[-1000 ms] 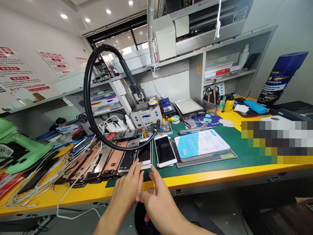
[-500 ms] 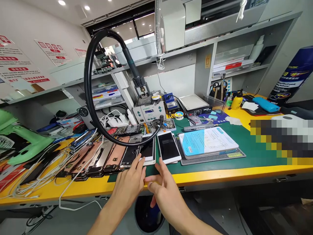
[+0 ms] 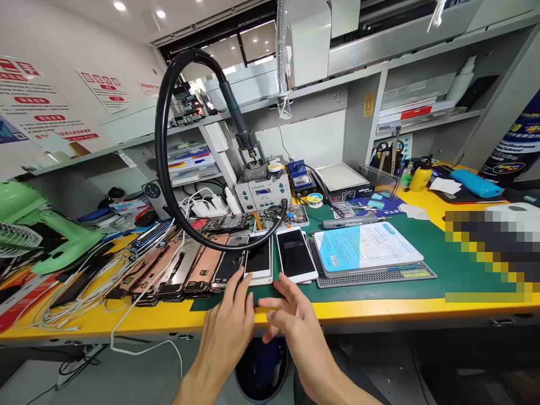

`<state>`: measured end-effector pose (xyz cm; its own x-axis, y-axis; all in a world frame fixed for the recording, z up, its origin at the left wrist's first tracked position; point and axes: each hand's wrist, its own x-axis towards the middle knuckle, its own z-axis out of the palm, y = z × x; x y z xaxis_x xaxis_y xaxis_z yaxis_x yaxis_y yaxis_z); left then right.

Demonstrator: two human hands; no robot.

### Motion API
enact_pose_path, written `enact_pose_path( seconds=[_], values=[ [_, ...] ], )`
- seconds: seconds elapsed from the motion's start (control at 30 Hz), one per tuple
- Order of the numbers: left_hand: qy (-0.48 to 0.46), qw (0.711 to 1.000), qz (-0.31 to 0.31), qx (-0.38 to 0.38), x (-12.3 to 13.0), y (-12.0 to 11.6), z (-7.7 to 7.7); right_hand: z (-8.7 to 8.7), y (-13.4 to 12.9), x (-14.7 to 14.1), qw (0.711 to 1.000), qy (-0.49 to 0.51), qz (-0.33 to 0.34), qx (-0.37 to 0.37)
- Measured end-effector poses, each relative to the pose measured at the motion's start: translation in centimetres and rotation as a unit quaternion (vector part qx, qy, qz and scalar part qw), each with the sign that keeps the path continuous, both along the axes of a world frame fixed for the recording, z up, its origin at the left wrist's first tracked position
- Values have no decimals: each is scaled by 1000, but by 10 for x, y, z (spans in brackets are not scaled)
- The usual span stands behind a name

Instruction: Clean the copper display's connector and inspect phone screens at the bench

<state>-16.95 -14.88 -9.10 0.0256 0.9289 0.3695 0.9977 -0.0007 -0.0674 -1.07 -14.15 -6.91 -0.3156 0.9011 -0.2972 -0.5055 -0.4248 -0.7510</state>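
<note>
My left hand [image 3: 228, 320] reaches over the bench's front edge with its fingers stretched out, the tips at the near end of a white-framed phone [image 3: 259, 261] and a dark phone beside it. Whether the tips touch or hover, I cannot tell. My right hand [image 3: 299, 326] is turned partly palm-in, fingers apart and holding nothing. Its uppermost fingertip is close to the lower left corner of a white phone [image 3: 296, 256] with a dark screen. That phone lies on another white one. Left of these, copper-coloured phone panels [image 3: 204, 273] lie in a row.
A green mat [image 3: 439, 253] covers part of the yellow bench. Blue-and-white booklets [image 3: 371, 247] lie on a grey perforated plate at right. A black hose [image 3: 162, 169] loops up from the hot-air station [image 3: 265, 194]. White cables [image 3: 80, 292] and a green fan [image 3: 63, 236] occupy the left.
The view has shifted slightly, so the bench appears further right. My left fingers have drawn back a little from the white-framed phone, showing more of it. My right hand keeps nearly the same pose.
</note>
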Motion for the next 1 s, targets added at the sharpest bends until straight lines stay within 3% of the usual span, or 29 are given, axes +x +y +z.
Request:
enact_pose_path(
  seconds=[0.17, 0.33, 0.47, 0.63, 0.83, 1.0],
  values=[
    [-120, 978, 49, 161, 2, -20, -9, -11, 0, 14, 975, -175, 75, 119],
    [-116, 974, 31, 193, 9, -25, -3, -6, 2, 19, 949, -234, 105, 182],
    [-110, 956, 98, 252, -6, -32, -5, -8, 1, 20, 927, -268, 114, 235],
    [-123, 975, 103, 155, -21, -34, -18, -9, -3, 17, 900, -295, 149, 284],
    [-146, 980, 82, 105, -20, -20, -14, -4, 0, 20, 865, -325, 130, 358],
    [-185, 975, 75, 96, -3, -22, -12, -2, 15, 22, 793, -425, 106, 423]
  ],
)
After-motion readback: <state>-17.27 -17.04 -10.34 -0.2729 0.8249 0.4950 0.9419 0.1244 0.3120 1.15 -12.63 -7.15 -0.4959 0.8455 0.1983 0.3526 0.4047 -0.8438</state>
